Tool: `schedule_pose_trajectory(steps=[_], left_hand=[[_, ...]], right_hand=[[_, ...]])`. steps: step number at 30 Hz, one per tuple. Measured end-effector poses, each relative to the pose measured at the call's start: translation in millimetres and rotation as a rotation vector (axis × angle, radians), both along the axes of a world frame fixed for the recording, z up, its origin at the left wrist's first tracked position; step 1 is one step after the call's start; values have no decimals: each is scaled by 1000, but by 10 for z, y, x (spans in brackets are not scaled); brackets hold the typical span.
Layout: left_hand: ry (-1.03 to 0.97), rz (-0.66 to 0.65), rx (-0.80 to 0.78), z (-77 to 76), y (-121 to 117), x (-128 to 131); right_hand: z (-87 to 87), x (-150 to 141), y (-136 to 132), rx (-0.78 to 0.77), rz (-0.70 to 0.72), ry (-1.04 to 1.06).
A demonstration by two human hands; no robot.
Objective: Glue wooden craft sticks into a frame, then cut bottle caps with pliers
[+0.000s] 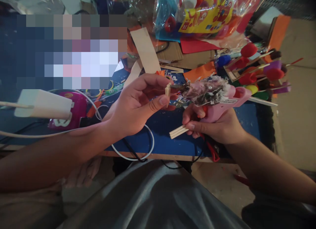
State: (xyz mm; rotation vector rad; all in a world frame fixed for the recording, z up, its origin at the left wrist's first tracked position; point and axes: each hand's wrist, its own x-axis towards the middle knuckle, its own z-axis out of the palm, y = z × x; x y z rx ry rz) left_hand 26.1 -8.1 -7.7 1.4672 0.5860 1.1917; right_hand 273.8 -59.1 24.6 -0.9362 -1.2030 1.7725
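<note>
Between thumb and fingers, my left hand (138,105) pinches a small bundle of wooden sticks (168,90), held on end above the blue tabletop. My right hand (218,125) grips a pink hot glue gun (217,109), its front half wrapped in messy glue, fluff and paper scraps. The gun's nozzle points left and comes up to the top of the bundle; whether it touches cannot be made out. Pinched by the same right hand, below the gun, are a few more short wooden sticks (178,132).
A white charger (45,104) with cables rests on a magenta box (79,107) at left. Craft-stick pieces with coloured pompoms (249,72) stand at right. Behind lie a bag of pompoms (207,15), card strips (145,49) and orange paper (201,71). A white cable (153,140) loops near the table edge.
</note>
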Motion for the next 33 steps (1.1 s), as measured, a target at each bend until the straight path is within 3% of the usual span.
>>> schedule_pose_trajectory(steps=[15,33], left_hand=[[-103,-58,-26,9,14,-4],[-139,-115,-8,-3,38,-20]], right_hand=[[-33,16,-15,42,43,8],[-31,0,-28,28,-31,24]])
